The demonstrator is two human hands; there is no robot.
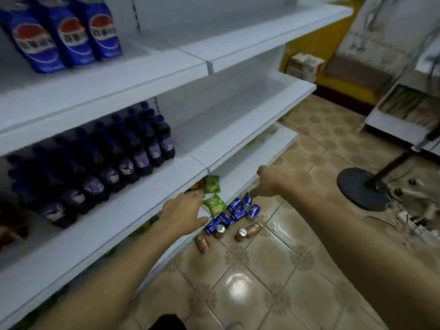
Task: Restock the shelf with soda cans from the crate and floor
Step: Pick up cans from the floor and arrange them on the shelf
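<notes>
Several blue soda cans [234,211] lie in a heap on the tiled floor beside the foot of the white shelf unit [147,201]. Three orange-labelled cans [250,231] lie just in front of them. My left hand [181,214] reaches down over the shelf's front edge, fingers spread, holding nothing. My right hand [271,183] stretches out above the blue cans, fingers extended, with a fingertip close to the top can. No crate is in view.
Dark soda bottles [114,163] fill the middle shelf at left; blue packs [64,36] stand on the upper shelf. Green snack bags [213,194] lie at the lowest shelf's edge. A round black stand base [362,190] and cables sit on the floor at right.
</notes>
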